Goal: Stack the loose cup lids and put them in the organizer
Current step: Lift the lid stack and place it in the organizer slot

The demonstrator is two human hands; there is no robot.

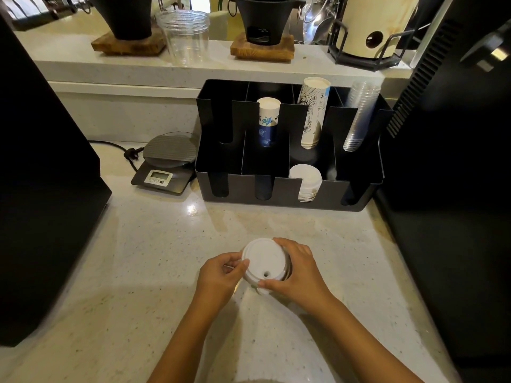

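Both hands, left (218,275) and right (297,272), clasp the lid stack (262,265) between them, seemingly above the counter.

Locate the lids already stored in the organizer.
Head view: a white lid stack sits in the black organizer's front row, third slot from left, below the tall paper cups.

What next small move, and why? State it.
Probably carry the stack of white plastic lids, held between left hand and right hand, toward the black organizer, whose front slot already holds white lids.
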